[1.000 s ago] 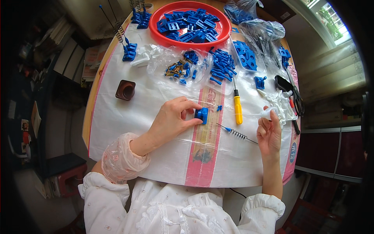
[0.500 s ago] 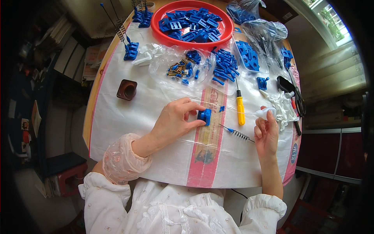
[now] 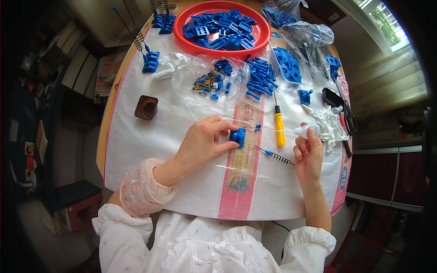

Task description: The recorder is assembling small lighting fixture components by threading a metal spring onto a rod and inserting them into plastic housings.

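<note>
Left hand (image 3: 199,140) pinches blue block (image 3: 239,137); right hand (image 3: 310,157) grips bottle (image 3: 311,130), nozzle (image 3: 289,131) leftward. Steady block and light squeeze advisable.

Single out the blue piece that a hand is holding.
It is the small blue block pinched by the left hand, to the left of the yellow screwdriver; the other blue pieces are ungripped, many heaped in the red tray.
</note>
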